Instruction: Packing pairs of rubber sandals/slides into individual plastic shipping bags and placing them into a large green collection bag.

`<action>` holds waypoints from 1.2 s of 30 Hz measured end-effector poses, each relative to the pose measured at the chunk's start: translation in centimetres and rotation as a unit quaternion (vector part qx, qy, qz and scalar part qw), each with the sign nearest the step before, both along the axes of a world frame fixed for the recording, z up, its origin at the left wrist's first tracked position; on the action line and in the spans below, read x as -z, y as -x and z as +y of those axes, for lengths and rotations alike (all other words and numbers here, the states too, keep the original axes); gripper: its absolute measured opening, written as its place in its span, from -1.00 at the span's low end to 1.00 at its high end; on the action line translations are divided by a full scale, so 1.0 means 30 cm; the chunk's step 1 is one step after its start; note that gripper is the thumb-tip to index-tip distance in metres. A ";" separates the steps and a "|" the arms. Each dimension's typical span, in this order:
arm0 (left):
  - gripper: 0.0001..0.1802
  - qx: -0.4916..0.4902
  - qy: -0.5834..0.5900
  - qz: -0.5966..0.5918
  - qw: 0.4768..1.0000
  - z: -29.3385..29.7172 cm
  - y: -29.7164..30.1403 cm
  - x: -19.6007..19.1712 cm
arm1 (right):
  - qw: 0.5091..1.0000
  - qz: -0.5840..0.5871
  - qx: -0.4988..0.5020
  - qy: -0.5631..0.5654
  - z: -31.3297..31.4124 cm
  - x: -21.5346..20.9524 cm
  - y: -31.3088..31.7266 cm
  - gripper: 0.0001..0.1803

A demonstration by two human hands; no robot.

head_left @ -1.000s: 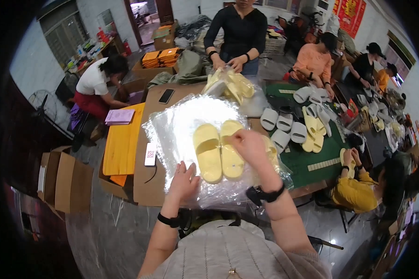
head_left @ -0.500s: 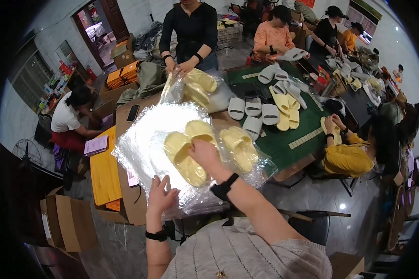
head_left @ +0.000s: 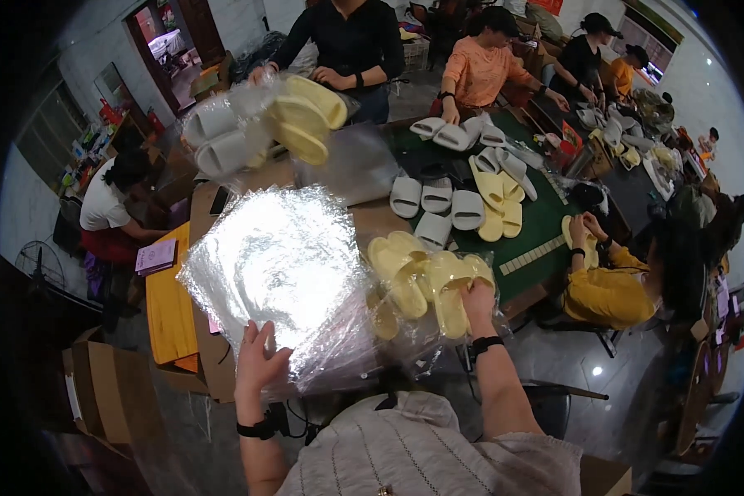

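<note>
My left hand rests at the near edge of a stack of shiny see-through plastic bags, fingers apart and holding nothing. My right hand is closed on a pair of yellow slippers at the table's near right. Just left of that pair, another pair of yellow slippers lies in see-through plastic, close against it. I cannot tell whether the held pair is inside a bag.
Across the table, a person in black has bagged grey slippers and yellow slippers before them. Loose grey slippers and yellow slippers lie on a green mat. Yellow packs lie left; a person in yellow sits right.
My right hand has carried the yellow slippers rightward off the plastic stack to beside the other pair. The left hand stays on the stack's near edge. Bagged slippers opposite have shifted left.
</note>
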State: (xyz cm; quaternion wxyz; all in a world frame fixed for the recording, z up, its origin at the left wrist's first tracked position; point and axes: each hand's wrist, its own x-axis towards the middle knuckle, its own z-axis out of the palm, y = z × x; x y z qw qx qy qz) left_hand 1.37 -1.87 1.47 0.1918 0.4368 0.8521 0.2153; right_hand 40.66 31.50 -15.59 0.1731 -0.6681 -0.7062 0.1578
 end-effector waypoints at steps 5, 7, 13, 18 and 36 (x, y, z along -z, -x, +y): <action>-0.16 -0.008 0.001 -0.011 1.000 0.068 -0.019 0.005 | 0.998 -0.067 -0.012 -0.003 0.164 0.247 -0.166 -0.65; -0.15 -0.035 0.026 0.003 0.999 0.042 -0.019 -0.026 | 0.980 -0.147 -0.060 0.122 0.196 0.160 -0.067 -0.68; -0.16 -0.063 0.024 -0.005 0.998 0.038 -0.016 -0.011 | 0.991 -0.051 -0.102 -0.064 0.398 -0.084 0.140 -0.80; -0.13 -0.072 0.025 -0.025 0.997 0.080 -0.023 -0.014 | 0.973 -0.034 -0.225 -0.041 0.651 0.105 0.255 -0.47; -0.15 -0.067 0.001 -0.007 0.998 0.054 -0.039 0.011 | 0.958 0.253 -0.135 0.028 0.831 -0.135 0.217 -0.76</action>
